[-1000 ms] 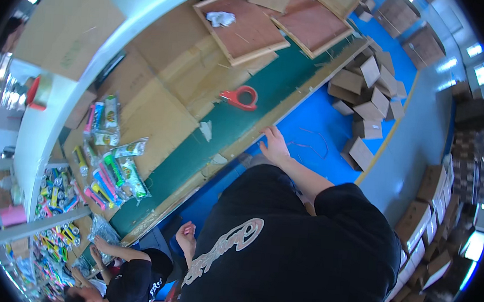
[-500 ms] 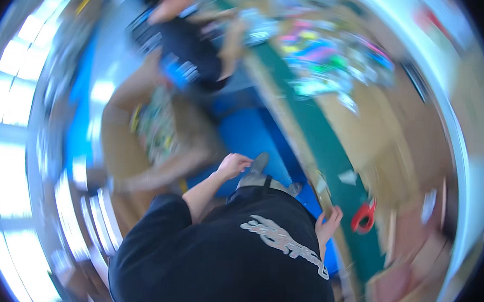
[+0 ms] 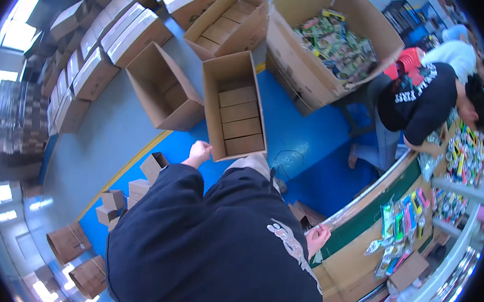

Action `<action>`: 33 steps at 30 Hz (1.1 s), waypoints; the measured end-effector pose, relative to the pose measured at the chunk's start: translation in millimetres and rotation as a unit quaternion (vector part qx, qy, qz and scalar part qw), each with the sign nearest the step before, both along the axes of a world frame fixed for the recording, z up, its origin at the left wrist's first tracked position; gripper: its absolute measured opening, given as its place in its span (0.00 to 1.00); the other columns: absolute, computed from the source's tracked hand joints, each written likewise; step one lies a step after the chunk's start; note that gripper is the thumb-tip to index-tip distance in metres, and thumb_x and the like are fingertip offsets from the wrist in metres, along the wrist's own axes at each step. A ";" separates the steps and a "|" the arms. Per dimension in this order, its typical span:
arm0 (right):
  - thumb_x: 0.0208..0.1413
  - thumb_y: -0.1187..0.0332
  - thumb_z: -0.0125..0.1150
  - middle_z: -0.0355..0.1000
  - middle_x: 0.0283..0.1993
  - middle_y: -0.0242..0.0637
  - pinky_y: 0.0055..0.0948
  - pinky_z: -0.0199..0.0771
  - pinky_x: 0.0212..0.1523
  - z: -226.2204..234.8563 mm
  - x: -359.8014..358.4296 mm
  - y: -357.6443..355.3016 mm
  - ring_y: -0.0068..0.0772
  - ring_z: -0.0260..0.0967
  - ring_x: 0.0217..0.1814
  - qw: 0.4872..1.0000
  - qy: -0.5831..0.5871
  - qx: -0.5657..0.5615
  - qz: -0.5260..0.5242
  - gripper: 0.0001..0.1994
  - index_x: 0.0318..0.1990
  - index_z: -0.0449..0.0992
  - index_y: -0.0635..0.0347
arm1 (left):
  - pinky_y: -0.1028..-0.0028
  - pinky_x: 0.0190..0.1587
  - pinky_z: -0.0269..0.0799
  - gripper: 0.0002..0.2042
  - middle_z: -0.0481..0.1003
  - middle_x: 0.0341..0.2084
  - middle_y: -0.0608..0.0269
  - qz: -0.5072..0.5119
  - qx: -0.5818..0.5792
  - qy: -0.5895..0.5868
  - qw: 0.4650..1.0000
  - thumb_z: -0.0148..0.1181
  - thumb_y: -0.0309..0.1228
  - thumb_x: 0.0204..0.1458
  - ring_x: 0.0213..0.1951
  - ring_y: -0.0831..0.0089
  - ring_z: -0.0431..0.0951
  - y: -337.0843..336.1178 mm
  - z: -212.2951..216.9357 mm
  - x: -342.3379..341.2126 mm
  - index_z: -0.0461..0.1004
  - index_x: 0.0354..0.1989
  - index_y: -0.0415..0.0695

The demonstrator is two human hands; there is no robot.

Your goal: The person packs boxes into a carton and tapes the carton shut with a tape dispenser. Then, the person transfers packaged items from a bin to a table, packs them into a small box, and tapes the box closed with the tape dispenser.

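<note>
My left hand (image 3: pixel 198 153) hangs with loosely curled fingers beside the near left corner of an open cardboard box (image 3: pixel 215 101); nothing shows in it. Inside that box, several small brown cartons (image 3: pixel 239 112) lie in a row. My right hand (image 3: pixel 317 239) rests at the edge of the green-topped workbench (image 3: pixel 340 232), its fingers a little apart and holding nothing I can see. Bagged colourful items (image 3: pixel 398 223) lie in a heap farther along the bench.
An empty-looking open box (image 3: pixel 165 89) stands left of the carton-filled one. Behind is a large box (image 3: pixel 293 59) full of packaged goods. A co-worker in a dark shirt (image 3: pixel 419 101) bends over the bench at right. Small boxes (image 3: pixel 114 199) sit on the floor at left.
My view has swung left, bringing the open boxes in front of me and the co-worker to the right. My left hand is now beside the carton-filled box; my right hand remains at the bench edge.
</note>
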State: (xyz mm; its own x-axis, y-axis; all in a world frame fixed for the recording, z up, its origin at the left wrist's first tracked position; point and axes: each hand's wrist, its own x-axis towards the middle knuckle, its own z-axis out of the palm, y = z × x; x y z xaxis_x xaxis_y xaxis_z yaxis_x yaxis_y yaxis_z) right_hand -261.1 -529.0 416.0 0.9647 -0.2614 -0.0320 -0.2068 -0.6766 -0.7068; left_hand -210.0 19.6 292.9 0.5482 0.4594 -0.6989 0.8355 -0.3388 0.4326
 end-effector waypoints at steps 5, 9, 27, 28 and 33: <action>0.54 0.75 0.58 0.64 0.50 0.44 0.26 0.73 0.38 -3.1 25.1 28.5 0.30 0.72 0.35 0.985 0.124 0.041 0.111 0.11 0.46 0.73 0.63 | 0.61 0.58 0.69 0.29 0.65 0.60 0.38 -0.013 -0.032 -0.015 0.999 0.56 0.35 0.55 0.60 0.51 0.69 -12.0 14.7 -45.2 0.60 0.66 0.45; 0.55 0.70 0.63 0.64 0.50 0.43 0.26 0.74 0.36 -25.1 45.0 39.5 0.27 0.73 0.33 0.955 0.216 0.067 0.190 0.15 0.49 0.73 0.61 | 0.62 0.65 0.60 0.35 0.60 0.63 0.35 -0.110 0.102 -0.124 0.981 0.55 0.29 0.55 0.67 0.46 0.58 -8.8 32.1 -71.6 0.49 0.72 0.56; 0.52 0.64 0.66 0.77 0.45 0.43 0.34 0.74 0.50 -59.2 53.6 126.5 0.36 0.76 0.47 0.847 0.337 -0.044 0.408 0.18 0.49 0.74 0.58 | 0.59 0.69 0.52 0.32 0.48 0.71 0.46 0.292 -0.041 0.147 0.944 0.58 0.38 0.57 0.71 0.49 0.50 -73.8 58.4 -419.5 0.54 0.71 0.61; 0.52 0.64 0.66 0.77 0.45 0.43 0.34 0.74 0.50 -75.5 51.7 136.1 0.36 0.76 0.47 0.853 0.337 -0.043 0.396 0.18 0.49 0.74 0.58 | 0.59 0.70 0.51 0.36 0.44 0.72 0.46 0.305 0.015 0.100 0.947 0.59 0.35 0.55 0.70 0.47 0.50 -59.5 62.5 -414.3 0.50 0.72 0.63; 0.54 0.68 0.63 0.77 0.39 0.39 0.29 0.75 0.42 -103.1 15.2 194.5 0.27 0.74 0.37 0.889 0.354 0.052 0.287 0.15 0.48 0.74 0.64 | 0.55 0.70 0.51 0.51 0.35 0.72 0.39 0.319 0.119 0.014 0.940 0.72 0.35 0.42 0.71 0.43 0.45 38.5 63.7 -399.1 0.43 0.73 0.62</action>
